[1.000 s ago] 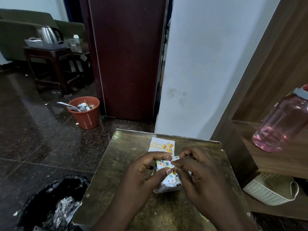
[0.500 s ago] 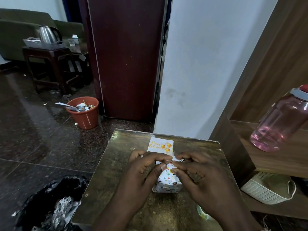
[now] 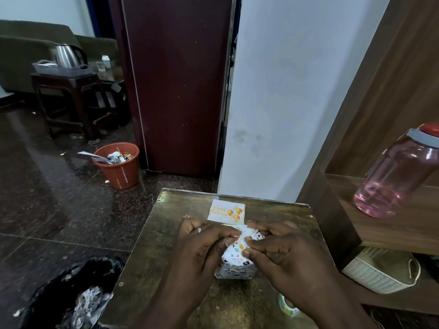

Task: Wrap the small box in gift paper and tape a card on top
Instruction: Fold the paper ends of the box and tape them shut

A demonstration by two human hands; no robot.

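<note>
Small box in white gift paper with colourful print [image 3: 236, 263] sits mid brown wooden table [image 3: 152, 245], long axis running away from me. My left hand [image 3: 202, 248] and right hand [image 3: 282, 252] both pinch paper flap at far top end. White "Happy Birthday" balloon card [image 3: 226, 210] lies flat just beyond, text facing me.

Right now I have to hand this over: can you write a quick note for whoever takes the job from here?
Left hand and right hand both pinch the paper folds at the far end of the box.
The box sits mid-table, already covered in paper.
The card lies flat just beyond it, not attached.
Tape roll is near the right wrist.
Left: tape that end, then tape the card on top.
</note>
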